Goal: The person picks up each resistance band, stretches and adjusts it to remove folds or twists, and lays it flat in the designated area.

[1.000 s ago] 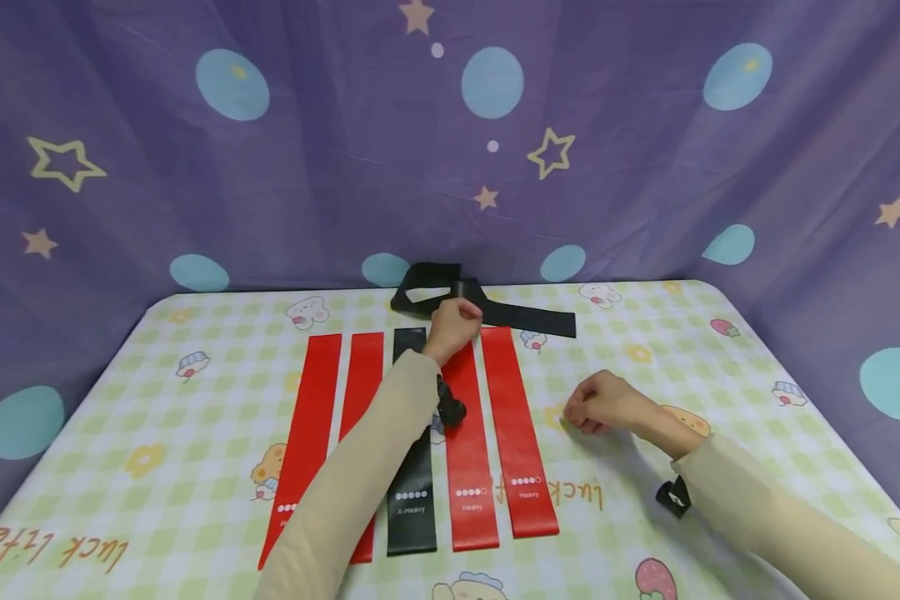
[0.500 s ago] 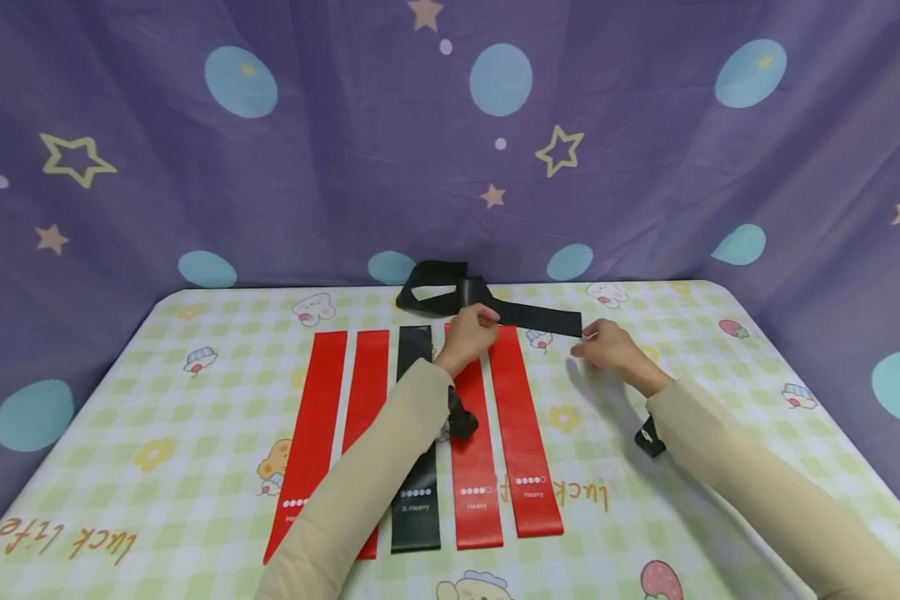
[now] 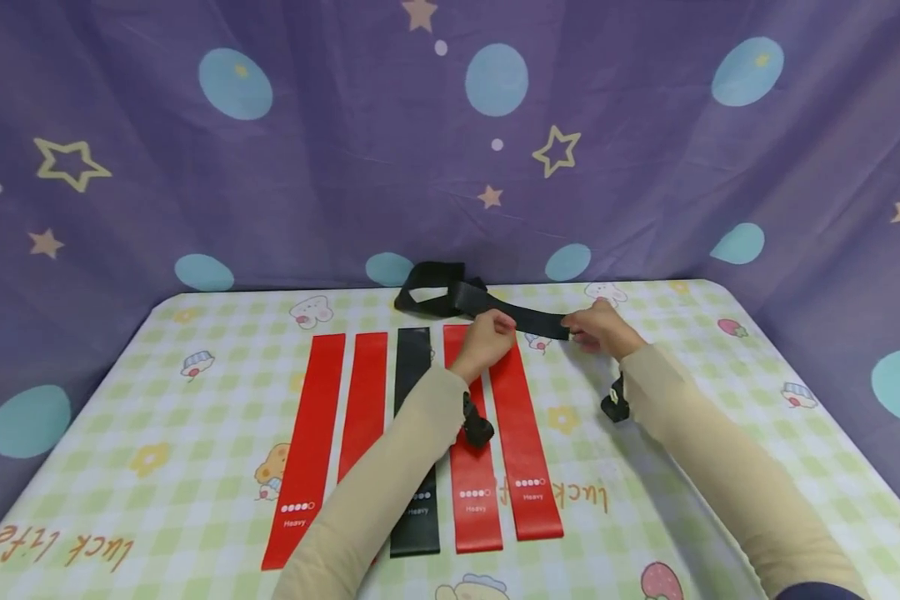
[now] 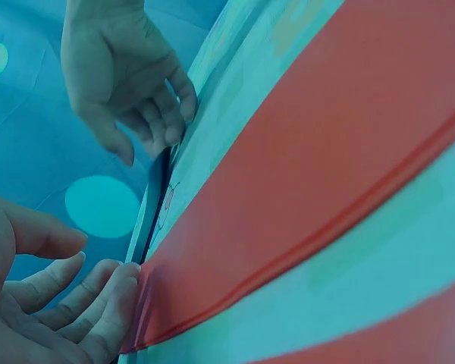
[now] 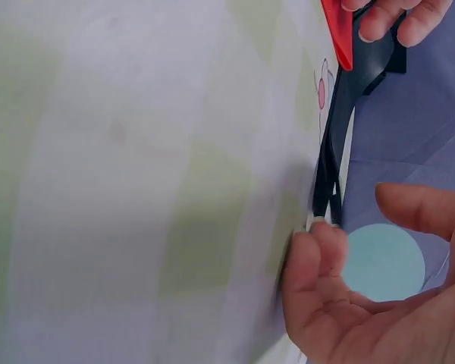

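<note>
A loose black resistance band (image 3: 543, 323) lies at the back of the table, its left part looped over itself. My right hand (image 3: 603, 329) is at the band's right end. In the right wrist view, that hand's fingertips (image 5: 331, 236) touch the band end, with the thumb held apart. My left hand (image 3: 486, 343) is over the far ends of the two right-hand red bands. In the left wrist view its relaxed fingers touch the far end of a red resistance band (image 4: 288, 159), the thumb standing away.
Flat bands lie side by side: two red ones on the left, including the leftmost red band (image 3: 307, 442), a black X-Heavy band (image 3: 414, 529), then a red band (image 3: 474, 467) and the rightmost red band (image 3: 525, 450). A purple curtain (image 3: 307, 167) hangs behind the checkered table (image 3: 157, 400).
My right hand has moved up and left to the loose black band's end. The left hand has shifted right. The band's upper layer now extends further right.
</note>
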The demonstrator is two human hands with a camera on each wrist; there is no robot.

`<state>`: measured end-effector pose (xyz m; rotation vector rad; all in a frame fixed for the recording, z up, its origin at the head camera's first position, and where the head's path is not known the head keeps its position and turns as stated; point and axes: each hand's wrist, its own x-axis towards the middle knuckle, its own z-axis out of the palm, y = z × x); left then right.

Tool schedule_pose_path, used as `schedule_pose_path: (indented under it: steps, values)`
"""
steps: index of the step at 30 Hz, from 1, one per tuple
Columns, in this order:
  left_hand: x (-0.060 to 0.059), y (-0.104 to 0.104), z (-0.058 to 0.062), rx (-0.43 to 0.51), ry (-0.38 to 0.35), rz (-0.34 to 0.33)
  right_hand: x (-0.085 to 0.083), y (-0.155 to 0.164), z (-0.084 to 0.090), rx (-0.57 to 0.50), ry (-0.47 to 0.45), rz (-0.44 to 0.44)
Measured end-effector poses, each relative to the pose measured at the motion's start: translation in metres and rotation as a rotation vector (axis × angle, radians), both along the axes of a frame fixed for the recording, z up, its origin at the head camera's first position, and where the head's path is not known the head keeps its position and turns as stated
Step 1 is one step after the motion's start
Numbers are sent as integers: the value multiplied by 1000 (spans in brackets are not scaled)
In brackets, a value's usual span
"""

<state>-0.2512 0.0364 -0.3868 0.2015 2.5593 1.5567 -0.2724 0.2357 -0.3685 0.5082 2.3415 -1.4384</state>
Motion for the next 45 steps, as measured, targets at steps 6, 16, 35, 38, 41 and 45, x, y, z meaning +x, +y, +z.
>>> schedule_pose_path:
  steps: [6,16,35,38,41,45]
  values:
    - [1,8,-5,44,-36,-4,-2,-9,0,-116,-42,-23]
    - [5,23,-5,340,-300,31,0,-30,20,-319,36,22]
    - [9,23,4,910,-499,244,30,-50,13,-97,455,195]
    - [9,19,5,879,-503,251,33,-48,12,-4,517,249]
    - [7,15,6,846,-494,245,36,-47,12,49,568,298]
    - [7,14,5,815,-434,221,40,-46,15,170,643,316]
